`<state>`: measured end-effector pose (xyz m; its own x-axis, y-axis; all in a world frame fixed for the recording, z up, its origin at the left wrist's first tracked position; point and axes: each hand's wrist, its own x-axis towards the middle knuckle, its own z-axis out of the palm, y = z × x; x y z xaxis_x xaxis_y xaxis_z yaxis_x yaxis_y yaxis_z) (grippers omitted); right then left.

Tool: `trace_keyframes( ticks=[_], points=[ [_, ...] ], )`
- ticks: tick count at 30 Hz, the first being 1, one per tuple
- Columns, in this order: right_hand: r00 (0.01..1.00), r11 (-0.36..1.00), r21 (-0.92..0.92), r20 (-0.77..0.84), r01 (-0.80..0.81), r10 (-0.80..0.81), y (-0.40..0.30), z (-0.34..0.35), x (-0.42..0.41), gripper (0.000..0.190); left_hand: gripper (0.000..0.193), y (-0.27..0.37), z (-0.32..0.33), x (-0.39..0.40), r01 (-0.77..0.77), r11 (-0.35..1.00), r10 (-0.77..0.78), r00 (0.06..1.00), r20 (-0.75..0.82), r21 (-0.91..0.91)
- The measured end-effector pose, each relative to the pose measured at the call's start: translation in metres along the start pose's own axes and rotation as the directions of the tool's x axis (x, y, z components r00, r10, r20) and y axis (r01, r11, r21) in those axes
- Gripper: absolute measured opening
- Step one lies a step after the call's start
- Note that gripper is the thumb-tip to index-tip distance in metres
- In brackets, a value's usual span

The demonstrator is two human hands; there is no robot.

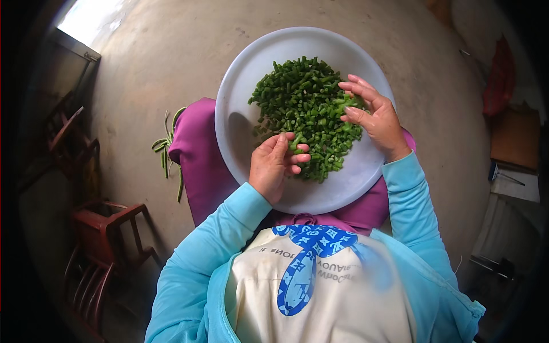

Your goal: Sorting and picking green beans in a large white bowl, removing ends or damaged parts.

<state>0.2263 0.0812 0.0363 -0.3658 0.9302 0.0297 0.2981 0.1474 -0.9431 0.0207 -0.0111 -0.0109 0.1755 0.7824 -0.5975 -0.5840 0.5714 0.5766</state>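
A wide, round, pale plastic basin (240, 73) rests across my lap and holds a heap of short-cut green bean pieces (300, 98). Over the near left side of the heap, my left hand (274, 163) has a few green pieces between its thumb and curled fingers. At the right side of the heap is my right hand (375, 113), thumb and fingers curved around more green pieces. How many pieces each hand holds is hidden by the fingers.
Long whole green beans (165, 145) lie beside my left knee. Reddish wooden chairs (107, 227) stand at the left. To the right are a cardboard box (514, 139) and a red item (499, 79). Concrete floor (163, 55) surrounds me.
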Motion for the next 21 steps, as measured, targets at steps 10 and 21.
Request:
trace_keyframes(
  ticks=[10,21],
  points=[
    [0.976,0.964,-0.230,0.198,0.136,-0.091,-0.010,0.064,-0.031,0.017,0.038,-0.007,0.002,-0.004,-0.122,0.992,0.118,0.989,0.089,0.036],
    [0.977,0.970,-0.243,0.211,0.020,0.033,-0.003,0.049,-0.041,0.009,0.018,-0.026,0.001,-0.001,-0.433,0.508,0.364,0.891,0.271,0.744]
  ],
)
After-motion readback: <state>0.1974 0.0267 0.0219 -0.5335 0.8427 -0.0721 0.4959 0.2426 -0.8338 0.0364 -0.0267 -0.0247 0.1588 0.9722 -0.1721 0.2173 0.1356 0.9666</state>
